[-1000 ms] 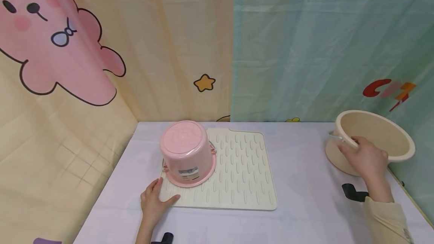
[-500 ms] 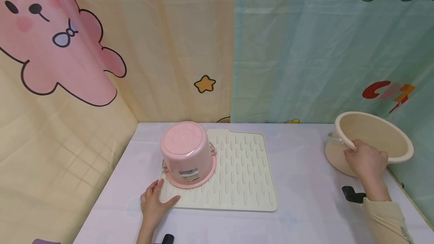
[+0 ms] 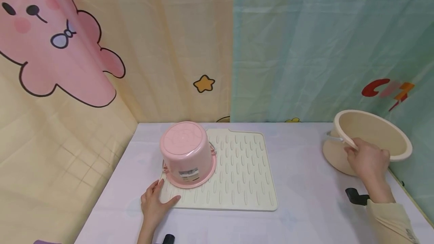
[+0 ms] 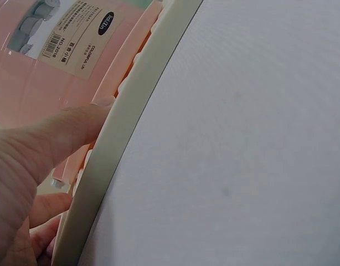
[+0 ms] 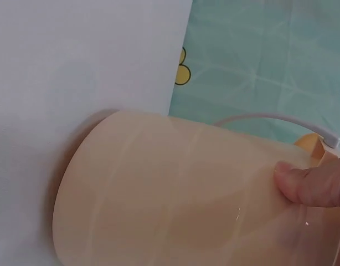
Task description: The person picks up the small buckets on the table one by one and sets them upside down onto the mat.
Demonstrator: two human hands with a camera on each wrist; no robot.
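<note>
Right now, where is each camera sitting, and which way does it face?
Head: worn on the head, facing forward and down over the table; the left hand and right hand show, plus a right sleeve.
Left wrist: on that wrist, facing the mat edge and upside-down pink bucket; left thumb and fingers show.
Right wrist: on that wrist, facing the beige bucket's outer wall; right thumb shows.
Shared: head and left wrist both show the pink bucket.

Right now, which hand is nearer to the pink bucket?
Left: the left hand touches the mat at its near left corner, close beside the upturned pink bucket. The right hand is well off to its right, gripping the beige bucket.
</note>
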